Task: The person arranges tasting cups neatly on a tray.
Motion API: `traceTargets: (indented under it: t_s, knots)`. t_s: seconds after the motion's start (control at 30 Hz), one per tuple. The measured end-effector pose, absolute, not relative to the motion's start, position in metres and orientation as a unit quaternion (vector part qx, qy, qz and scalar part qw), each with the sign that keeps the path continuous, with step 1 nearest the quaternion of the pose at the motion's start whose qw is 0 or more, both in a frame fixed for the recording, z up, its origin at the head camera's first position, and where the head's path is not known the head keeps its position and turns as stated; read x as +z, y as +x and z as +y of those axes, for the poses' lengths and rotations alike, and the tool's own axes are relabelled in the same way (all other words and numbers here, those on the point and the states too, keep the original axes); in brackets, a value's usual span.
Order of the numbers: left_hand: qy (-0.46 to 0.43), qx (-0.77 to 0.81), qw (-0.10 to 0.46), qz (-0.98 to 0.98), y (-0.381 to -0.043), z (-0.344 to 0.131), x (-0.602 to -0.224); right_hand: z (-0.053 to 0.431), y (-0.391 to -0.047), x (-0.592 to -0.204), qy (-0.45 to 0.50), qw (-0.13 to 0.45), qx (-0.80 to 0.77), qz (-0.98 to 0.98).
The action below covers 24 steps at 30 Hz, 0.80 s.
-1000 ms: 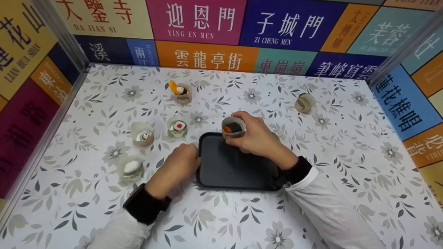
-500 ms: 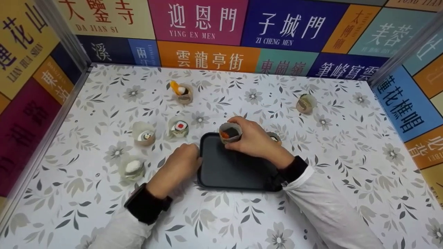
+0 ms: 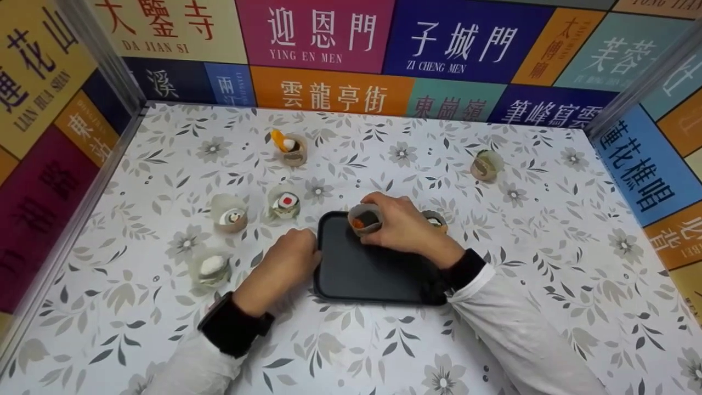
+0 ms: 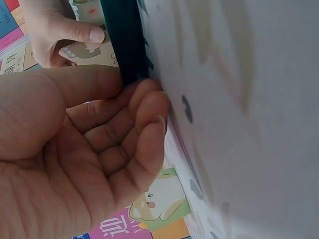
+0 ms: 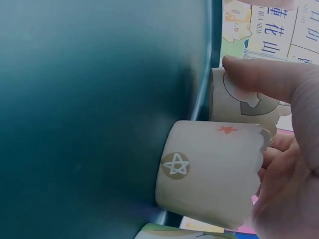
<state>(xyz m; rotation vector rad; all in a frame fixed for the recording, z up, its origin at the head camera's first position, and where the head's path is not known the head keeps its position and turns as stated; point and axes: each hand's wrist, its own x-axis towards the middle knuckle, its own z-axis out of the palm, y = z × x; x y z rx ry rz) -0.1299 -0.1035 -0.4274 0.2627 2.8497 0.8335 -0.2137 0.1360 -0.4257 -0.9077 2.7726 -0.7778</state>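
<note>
In the head view my right hand (image 3: 403, 225) grips a paper cup (image 3: 366, 220) over the back-left part of the dark tray (image 3: 378, 274). Inside the cup is a dark and orange piece that looks like sushi. Whether the cup's base touches the tray is unclear. A second paper cup (image 5: 214, 172) with a star print stands on the tray beside that hand, partly hidden in the head view. My left hand (image 3: 290, 255) holds the tray's left edge; the left wrist view shows the thumb and curled fingers (image 4: 149, 114) at the rim.
Left of the tray stand cups with a white piece (image 3: 213, 267), a white roll (image 3: 229, 214) and a red-centred roll (image 3: 285, 201). Farther back are a cup with an orange-topped piece (image 3: 292, 149) and another cup (image 3: 486, 164) at right. Printed walls (image 3: 329, 33) enclose the table.
My right hand has brought its cup slightly toward me, lower over the tray. The cup behind that hand has come into sight. My left hand keeps its hold on the tray.
</note>
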Motion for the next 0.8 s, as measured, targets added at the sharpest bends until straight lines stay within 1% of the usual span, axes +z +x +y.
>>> traceTargets:
  t_s: [0.27, 0.53, 0.67, 0.8]
  knots:
    - [0.078, 0.275, 0.091, 0.954, -0.131, -0.102, -0.426, 0.137, -0.213, -0.428, -0.297, 0.088, -0.254, 0.916]
    - [0.066, 0.275, 0.109, 0.953, -0.133, -0.102, -0.426, 0.139, -0.213, -0.425, -0.294, 0.101, -0.242, 0.919]
    - [0.071, 0.275, 0.103, 0.953, -0.132, -0.102, -0.426, 0.142, -0.211, -0.423, -0.302, 0.095, -0.238, 0.918]
    - [0.081, 0.280, 0.090, 0.952, -0.131, -0.103, -0.427, 0.150, -0.205, -0.412, -0.319, 0.082, -0.225, 0.917]
